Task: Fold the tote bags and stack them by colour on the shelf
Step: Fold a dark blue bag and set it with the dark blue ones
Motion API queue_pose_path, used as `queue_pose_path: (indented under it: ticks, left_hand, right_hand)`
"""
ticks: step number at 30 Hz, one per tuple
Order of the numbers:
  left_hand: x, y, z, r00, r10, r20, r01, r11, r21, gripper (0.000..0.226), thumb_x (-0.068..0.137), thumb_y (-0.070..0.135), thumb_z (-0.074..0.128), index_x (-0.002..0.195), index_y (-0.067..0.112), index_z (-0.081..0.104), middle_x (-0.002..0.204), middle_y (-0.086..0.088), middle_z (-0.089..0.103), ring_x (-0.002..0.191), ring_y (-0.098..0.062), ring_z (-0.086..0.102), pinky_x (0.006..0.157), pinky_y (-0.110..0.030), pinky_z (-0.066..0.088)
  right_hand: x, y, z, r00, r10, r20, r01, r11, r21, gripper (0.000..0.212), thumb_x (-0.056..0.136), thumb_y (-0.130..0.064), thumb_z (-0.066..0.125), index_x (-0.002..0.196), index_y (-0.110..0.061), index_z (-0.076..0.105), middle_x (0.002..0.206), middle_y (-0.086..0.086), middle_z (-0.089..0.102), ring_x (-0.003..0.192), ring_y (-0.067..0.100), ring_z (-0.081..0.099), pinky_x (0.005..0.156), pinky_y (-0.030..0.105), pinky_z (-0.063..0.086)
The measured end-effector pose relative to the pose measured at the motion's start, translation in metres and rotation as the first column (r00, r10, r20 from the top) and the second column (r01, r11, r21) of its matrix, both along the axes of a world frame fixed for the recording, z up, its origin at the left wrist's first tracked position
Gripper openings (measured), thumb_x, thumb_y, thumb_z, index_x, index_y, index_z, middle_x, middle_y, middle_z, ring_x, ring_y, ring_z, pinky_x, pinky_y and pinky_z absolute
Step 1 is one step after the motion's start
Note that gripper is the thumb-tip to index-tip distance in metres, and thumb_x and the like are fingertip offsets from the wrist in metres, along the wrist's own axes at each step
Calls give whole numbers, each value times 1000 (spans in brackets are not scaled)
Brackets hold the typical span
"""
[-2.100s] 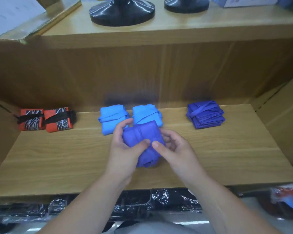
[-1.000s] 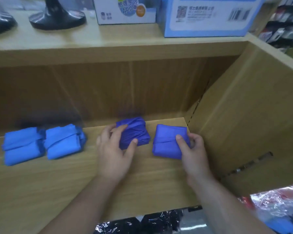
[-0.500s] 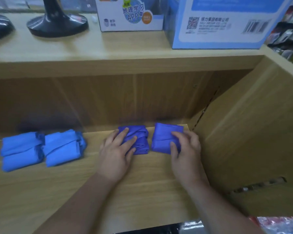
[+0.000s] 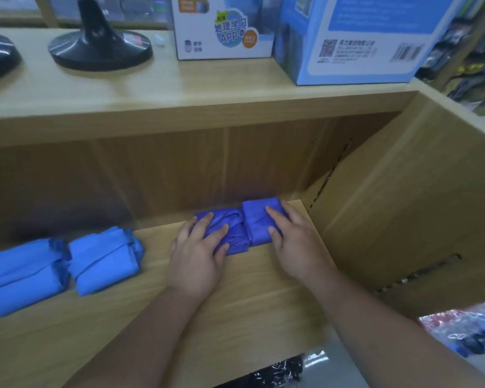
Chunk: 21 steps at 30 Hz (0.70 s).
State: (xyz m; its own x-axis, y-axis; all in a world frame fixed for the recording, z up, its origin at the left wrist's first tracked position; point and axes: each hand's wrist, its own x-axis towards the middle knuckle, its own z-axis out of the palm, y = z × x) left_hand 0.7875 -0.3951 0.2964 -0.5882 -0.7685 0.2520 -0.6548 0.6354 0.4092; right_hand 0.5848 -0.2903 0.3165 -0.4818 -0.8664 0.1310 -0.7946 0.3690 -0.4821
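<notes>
Your left indigo bag (image 4: 235, 231) and right indigo bag (image 4: 256, 219) are a deep, plain violet-blue with no print. Further left, the near sky-blue bag (image 4: 104, 261) and the far sky-blue bag (image 4: 23, 275) run brighter, also plain. The shelf (image 4: 249, 289) shows pale honey wood grain. Up top sit a glossy black stand base (image 4: 100, 50), a white box (image 4: 224, 35) with blue-green lettering and an orange dot, and a light-blue box (image 4: 361, 40) with a dark barcode.

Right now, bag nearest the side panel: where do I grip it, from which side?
Probably pinch the near front edge of the right dark-blue bag, coming from the front and above. Its left side abuts the left dark-blue bag, the side panel is close on its right, the back panel behind. The right hand rests flat on top.
</notes>
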Motion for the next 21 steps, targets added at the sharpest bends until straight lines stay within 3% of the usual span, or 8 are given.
queue_pose_path:
  ticks: [3, 5, 9, 12, 17, 21]
  left_hand:
    - [0, 0, 11, 1000, -16, -13, 16, 1000, -16, 52, 88, 51, 42, 127, 29, 68, 143, -6, 57, 127, -39, 50, 102, -53, 46]
    - [1, 1, 18, 998, -36, -56, 32, 996, -79, 51, 89, 48, 46, 130, 25, 66, 146, -12, 53, 131, -41, 47, 105, -55, 43]
    - [-7, 21, 28, 986, -108, -130, 85, 981, -172, 49, 87, 43, 55, 127, 18, 66, 145, -14, 53, 133, -42, 45, 106, -58, 38]
    - [-17, 56, 27, 958, -256, -127, 231, 956, -182, 45, 84, 45, 56, 113, 14, 70, 129, -11, 61, 121, -40, 53, 98, -53, 42]
    - [-38, 124, 16, 847, -522, -106, 509, 852, -123, 35, 87, 43, 56, 95, 12, 71, 101, -5, 66, 95, -32, 61, 84, -46, 49]
    - [-74, 203, 14, 679, -733, 45, 733, 680, 8, 28, 89, 46, 52, 89, 23, 69, 83, 7, 65, 81, -22, 62, 72, -37, 51]
  right_hand:
    - [10, 13, 13, 998, -42, 46, 42, 999, -12, 55, 103, -34, 52, 155, -24, 38, 165, 6, 25, 150, 22, 27, 122, 32, 23]
    - [19, 30, 19, 995, -58, 81, 62, 997, -49, 54, 102, -34, 54, 153, -22, 41, 165, 7, 26, 150, 22, 27, 120, 29, 22]
    - [29, 84, 25, 986, -58, 154, 66, 997, -43, 49, 100, -43, 52, 145, -24, 50, 159, -3, 33, 145, 13, 31, 117, 30, 29]
    - [33, 139, 24, 979, -73, 191, 85, 995, -55, 44, 96, -48, 53, 129, -20, 63, 135, -7, 54, 124, 6, 50, 106, 26, 42]
    - [28, 240, 6, 946, -146, 289, 157, 987, -17, 29, 91, -47, 58, 106, -26, 71, 97, -14, 64, 91, -2, 57, 81, 18, 47]
    - [-2, 334, -21, 906, -330, 264, 327, 943, 57, 43, 86, -58, 50, 105, -27, 72, 96, -22, 60, 94, -1, 55, 86, 22, 45]
